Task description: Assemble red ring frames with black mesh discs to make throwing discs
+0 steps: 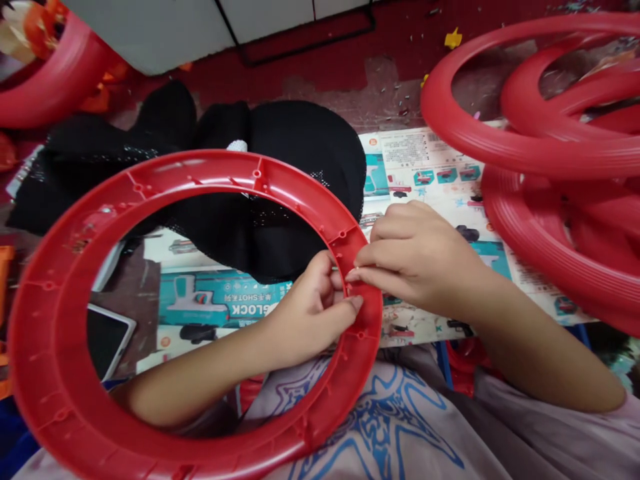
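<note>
Keep the red ring [55, 320] still; pinch gently.
Right of the frame's centre, the left hand [317, 317] grips its rim; the right hand [417, 257] pinches there, holding what, I can't tell.

"GLOCK", "SHOT" — on a printed sheet [233, 321]

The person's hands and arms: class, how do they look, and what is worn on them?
Both the left hand and the right hand are bare, with no glove, ring or watch showing. The forearms are uncovered. A pale lilac sleeve shows on the right arm; the left sleeve is hard to make out.
</note>
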`<action>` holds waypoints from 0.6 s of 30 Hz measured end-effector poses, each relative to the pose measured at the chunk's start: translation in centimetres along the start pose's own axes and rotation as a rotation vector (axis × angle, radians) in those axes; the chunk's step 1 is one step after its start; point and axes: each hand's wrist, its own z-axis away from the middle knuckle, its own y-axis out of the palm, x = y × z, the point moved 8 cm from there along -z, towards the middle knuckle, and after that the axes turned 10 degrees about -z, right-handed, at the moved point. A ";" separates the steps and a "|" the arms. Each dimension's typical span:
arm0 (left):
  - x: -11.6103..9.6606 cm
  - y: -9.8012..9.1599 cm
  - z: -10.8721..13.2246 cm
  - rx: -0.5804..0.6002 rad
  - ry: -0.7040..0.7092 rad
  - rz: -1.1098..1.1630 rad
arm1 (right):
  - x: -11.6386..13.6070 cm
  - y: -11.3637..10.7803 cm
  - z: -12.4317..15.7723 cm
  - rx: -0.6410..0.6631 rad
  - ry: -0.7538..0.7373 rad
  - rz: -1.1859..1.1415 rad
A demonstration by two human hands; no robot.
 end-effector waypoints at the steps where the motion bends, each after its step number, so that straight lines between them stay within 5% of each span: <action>1: 0.2 -0.2 0.0 -0.014 -0.027 -0.038 | -0.1 0.0 0.0 0.005 0.000 -0.016; 9: 0.9 0.8 1.0 0.241 -0.132 -0.412 | 0.4 -0.3 0.2 0.072 -0.063 -0.110; 18: -0.3 1.4 1.3 0.291 -0.005 -0.559 | 0.3 0.5 0.0 0.127 -0.054 -0.184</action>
